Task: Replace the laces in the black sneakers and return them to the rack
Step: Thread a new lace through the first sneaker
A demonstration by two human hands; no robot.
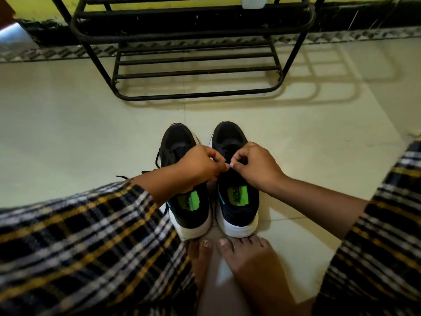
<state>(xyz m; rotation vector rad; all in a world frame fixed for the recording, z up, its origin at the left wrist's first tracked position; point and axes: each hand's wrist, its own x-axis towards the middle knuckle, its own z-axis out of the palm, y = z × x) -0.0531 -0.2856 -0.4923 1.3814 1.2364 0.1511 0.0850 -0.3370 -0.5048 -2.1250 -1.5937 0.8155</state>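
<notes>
Two black sneakers with white soles and green insoles stand side by side on the floor, toes pointing away from me: the left sneaker and the right sneaker. My left hand and my right hand meet over the right sneaker's lace area, fingertips pinching its black lace between them. A loose black lace trails from the left sneaker's left side onto the floor. The black metal shoe rack stands just beyond the sneakers.
Pale tiled floor spreads on both sides of the sneakers. My bare feet sit right behind the heels. Plaid sleeves cover both forearms. A dark skirting runs along the yellow wall behind the rack.
</notes>
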